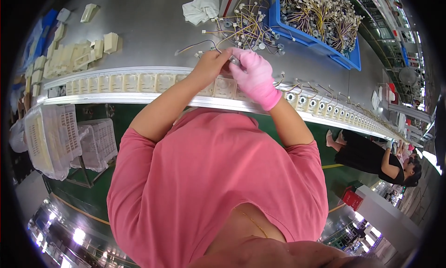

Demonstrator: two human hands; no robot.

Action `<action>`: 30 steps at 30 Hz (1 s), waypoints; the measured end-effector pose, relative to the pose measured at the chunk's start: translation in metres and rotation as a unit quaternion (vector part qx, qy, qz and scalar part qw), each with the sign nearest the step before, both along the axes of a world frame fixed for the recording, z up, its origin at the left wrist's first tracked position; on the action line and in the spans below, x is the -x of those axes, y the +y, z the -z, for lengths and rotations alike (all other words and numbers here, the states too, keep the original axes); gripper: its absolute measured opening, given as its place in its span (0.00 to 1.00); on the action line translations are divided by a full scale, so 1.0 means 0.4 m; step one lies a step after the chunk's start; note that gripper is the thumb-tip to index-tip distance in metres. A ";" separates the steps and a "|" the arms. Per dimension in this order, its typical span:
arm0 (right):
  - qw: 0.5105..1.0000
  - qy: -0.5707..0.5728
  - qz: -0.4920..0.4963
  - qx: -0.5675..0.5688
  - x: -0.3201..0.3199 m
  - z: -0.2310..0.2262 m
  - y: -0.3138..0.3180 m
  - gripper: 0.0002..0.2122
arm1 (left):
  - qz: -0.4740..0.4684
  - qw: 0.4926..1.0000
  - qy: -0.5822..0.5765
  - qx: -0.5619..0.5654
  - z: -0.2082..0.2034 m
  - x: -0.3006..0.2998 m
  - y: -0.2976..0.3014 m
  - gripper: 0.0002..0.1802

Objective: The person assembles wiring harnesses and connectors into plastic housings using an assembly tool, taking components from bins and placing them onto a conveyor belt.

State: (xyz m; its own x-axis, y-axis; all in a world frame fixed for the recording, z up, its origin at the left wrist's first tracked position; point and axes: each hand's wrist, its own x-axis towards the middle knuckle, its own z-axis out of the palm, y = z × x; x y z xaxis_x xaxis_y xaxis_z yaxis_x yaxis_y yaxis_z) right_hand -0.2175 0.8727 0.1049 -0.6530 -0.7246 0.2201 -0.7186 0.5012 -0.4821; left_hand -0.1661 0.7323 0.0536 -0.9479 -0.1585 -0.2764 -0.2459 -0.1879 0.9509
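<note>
My bare left hand point(210, 69) and my right hand point(254, 77), in a pink glove, meet above the metal rail point(139, 97) at the table's near side. Both sets of fingers are closed round a small grey wired part point(235, 61), mostly hidden by them. A thin wire lead point(193, 46) runs out leftward past my left fingers. Below my hands, pale square plastic housings point(165, 82) stand in a row in the rail. To the right, the housings point(312, 104) carry round dark-centred parts with wires sticking up.
Beyond my hands lies a loose pile of wired parts point(246, 24), beside a white cloth point(201, 7). A blue bin point(320, 44) full of wired parts stands at the far right. Pale plastic housings point(69, 58) are heaped at the left. Another person point(371, 158) works farther along the rail.
</note>
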 end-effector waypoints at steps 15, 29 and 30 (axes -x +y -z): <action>0.954 0.134 -0.198 -0.183 -0.024 0.059 0.019 0.11 | 0.199 0.824 0.229 0.478 -0.006 -0.078 -0.060 0.07; 0.994 0.047 -0.003 -0.099 -0.129 0.091 0.022 0.11 | 0.098 0.793 0.198 0.568 0.015 -0.114 0.000 0.07; 0.994 0.048 -0.002 -0.098 -0.131 0.095 0.022 0.11 | 0.098 0.793 0.199 0.568 0.015 -0.114 0.001 0.07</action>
